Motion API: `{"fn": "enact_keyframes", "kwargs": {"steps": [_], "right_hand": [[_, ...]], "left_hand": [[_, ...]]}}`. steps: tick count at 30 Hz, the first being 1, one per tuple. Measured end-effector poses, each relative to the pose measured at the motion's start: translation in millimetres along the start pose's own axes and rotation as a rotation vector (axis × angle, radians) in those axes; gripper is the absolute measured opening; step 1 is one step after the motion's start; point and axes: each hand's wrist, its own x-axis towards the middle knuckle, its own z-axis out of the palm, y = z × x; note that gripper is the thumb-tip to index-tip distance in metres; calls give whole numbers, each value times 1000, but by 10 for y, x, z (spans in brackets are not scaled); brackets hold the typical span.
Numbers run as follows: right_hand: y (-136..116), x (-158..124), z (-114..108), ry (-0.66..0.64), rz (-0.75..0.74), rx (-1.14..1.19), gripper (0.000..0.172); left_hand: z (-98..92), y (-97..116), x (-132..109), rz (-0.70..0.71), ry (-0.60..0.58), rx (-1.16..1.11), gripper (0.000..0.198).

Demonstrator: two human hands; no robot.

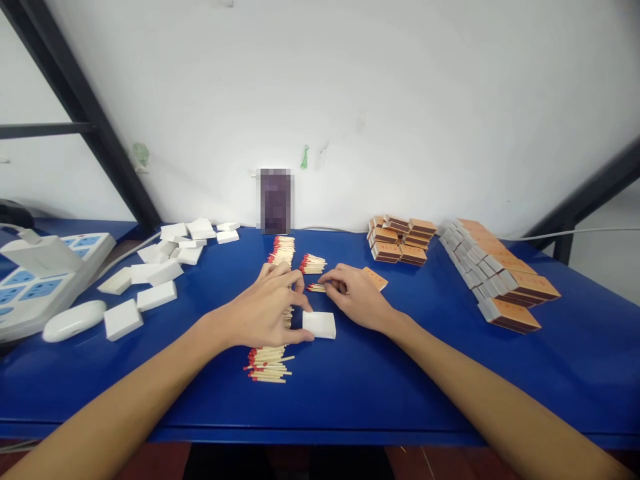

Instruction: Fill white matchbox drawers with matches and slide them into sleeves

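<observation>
A white matchbox tray (320, 325) lies on the blue table, its hollow side up. My left hand (270, 303) grips its left end between thumb and forefinger. Just behind the tray, my right hand (357, 293) has its fingers closed on a few red-tipped matches (315, 288); their far ends are hidden by the fingers. A small bundle of matches (313, 264) rests beyond the fingertips. Under and around my left hand runs a long row of matches (270, 365), partly covered. An orange matchbox sleeve (376, 279) lies behind my right hand.
White matchbox trays (156, 295) are scattered at the left, near a white mouse-shaped object (75, 321) and a power strip (45, 280). Orange matchboxes (400, 240) are stacked at the back right, with long rows of more matchboxes (505, 277) farther right. A wall closes the back.
</observation>
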Motion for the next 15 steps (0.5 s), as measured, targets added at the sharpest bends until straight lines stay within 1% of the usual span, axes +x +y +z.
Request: {"fn": "enact_keyframes", "kwargs": {"steps": [3,6,15], "right_hand": [[-10,-1,-4,29,28,-3,20],[-22,-5,-10,17,40,-5,19],[-27,-16,-10,-29,-23,3,25]], "left_hand": [[1,-1,-1,5,-1,-5,41],[5,-4,-3,13,5,-17,39],[4,0,2,7,3,-23,37]]}}
